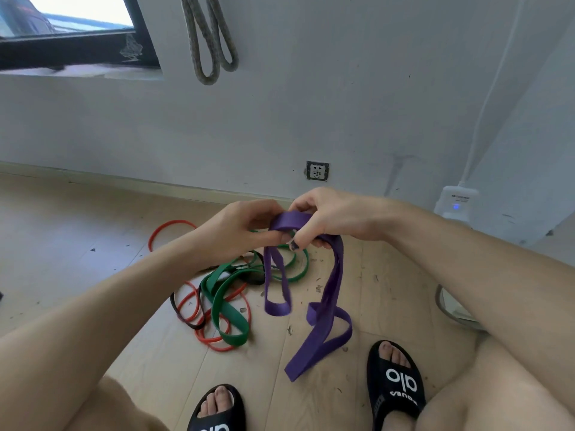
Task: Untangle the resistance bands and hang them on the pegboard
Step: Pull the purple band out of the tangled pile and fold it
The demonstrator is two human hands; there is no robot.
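White "alo" logo, seen upside down, on the black slide sandal (396,384) at lower right, smaller unreadable lettering beneath it, part of the same logo on the other sandal (217,412) at bottom centre, blurred brand label on the white charger (457,202) at right

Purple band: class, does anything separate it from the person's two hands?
No. Both the left hand and right hand already grip the purple band directly; its loops hang free above the floor.
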